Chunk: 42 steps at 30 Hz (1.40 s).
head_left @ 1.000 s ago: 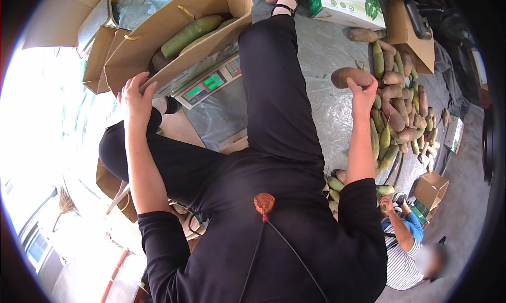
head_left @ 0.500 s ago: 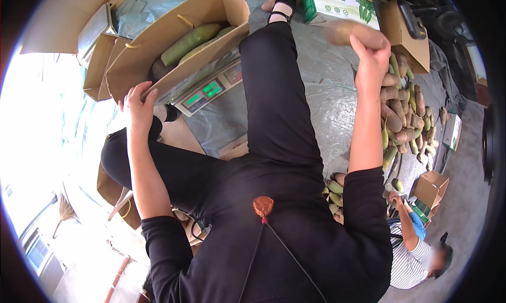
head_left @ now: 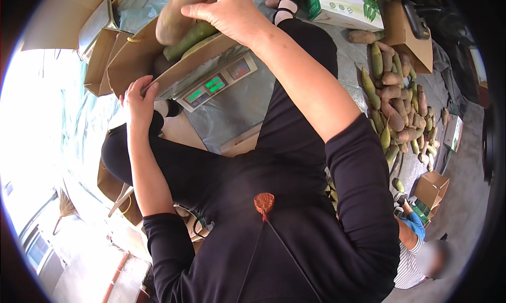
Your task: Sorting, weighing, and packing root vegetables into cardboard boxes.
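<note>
My left hand grips the near edge of an open cardboard box, its fingers bent over the wall. Over that box, my right hand holds a brownish radish, somewhat blurred and partly hidden by the thumb and fingers. Below it in the box lie long green radishes, with a darker one in shadow at the left end. The box rests on or against a digital scale with lit green readouts; its platform is hidden.
A pile of green and reddish-brown radishes covers the floor at right. Beyond it stand a green-and-white carton and a brown box. Another person in a striped shirt is at the lower right, near a small open box.
My right hand has swung left from beside the pile to above the cardboard box, carrying the brownish radish. My right knee has shifted right. The left hand stays on the box edge.
</note>
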### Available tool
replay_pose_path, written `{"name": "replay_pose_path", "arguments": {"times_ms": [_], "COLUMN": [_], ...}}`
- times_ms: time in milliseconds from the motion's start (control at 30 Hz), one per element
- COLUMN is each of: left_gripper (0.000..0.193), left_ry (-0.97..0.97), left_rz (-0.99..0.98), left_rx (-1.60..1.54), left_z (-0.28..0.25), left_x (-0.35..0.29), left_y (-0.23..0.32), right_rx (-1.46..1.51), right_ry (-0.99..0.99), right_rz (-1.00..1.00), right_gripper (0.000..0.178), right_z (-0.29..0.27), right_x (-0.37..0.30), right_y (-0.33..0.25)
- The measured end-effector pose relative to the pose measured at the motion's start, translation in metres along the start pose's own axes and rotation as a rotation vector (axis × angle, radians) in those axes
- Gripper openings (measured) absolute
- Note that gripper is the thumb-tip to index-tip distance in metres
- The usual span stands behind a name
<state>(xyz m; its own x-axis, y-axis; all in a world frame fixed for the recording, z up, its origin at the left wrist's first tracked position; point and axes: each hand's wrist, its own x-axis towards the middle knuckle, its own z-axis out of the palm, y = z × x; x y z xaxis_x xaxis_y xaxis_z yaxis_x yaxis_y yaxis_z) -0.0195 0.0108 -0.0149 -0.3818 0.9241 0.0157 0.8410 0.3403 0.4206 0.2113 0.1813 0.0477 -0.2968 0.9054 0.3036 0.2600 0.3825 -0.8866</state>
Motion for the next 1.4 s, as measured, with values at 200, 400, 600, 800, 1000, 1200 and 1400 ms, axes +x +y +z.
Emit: {"name": "replay_pose_path", "arguments": {"times_ms": [200, 400, 600, 800, 1000, 1200, 1400], "left_gripper": [0.026, 0.026, 0.024, 0.024, 0.021, 0.021, 0.02], "left_ry": [-0.008, 0.004, 0.043, 0.053, 0.109, 0.106, 0.124], "left_rz": [-0.031, -0.003, 0.057, 0.033, 0.047, 0.048, 0.049], "left_rx": [-0.112, 0.015, -0.105, -0.128, -0.153, -0.147, -0.129], "left_z": [-0.002, -0.004, 0.004, 0.005, 0.008, 0.008, 0.001], "left_x": [-0.004, -0.003, 0.002, 0.004, 0.005, 0.005, 0.002], "left_y": [-0.001, 0.011, 0.014, 0.01, 0.015, 0.019, 0.018], "right_rx": [0.172, 0.009, -0.143, -0.278, -0.055, -0.101, -0.15], "right_ry": [-0.054, 0.31, 0.182, -0.042, 0.014, -0.046, -0.104], "right_rz": [0.041, 0.468, 0.97, 1.173, 1.391, 1.328, 1.204], "right_gripper": [0.029, 0.028, 0.027, 0.029, 0.031, 0.036, 0.038], "right_z": [-0.071, -0.179, -0.191, -0.148, -0.136, -0.129, -0.114], "right_x": [-0.013, -0.084, -0.259, -0.384, -0.406, -0.388, -0.381], "right_y": [0.006, 0.122, 0.235, 0.265, 0.255, 0.243, 0.249]}}
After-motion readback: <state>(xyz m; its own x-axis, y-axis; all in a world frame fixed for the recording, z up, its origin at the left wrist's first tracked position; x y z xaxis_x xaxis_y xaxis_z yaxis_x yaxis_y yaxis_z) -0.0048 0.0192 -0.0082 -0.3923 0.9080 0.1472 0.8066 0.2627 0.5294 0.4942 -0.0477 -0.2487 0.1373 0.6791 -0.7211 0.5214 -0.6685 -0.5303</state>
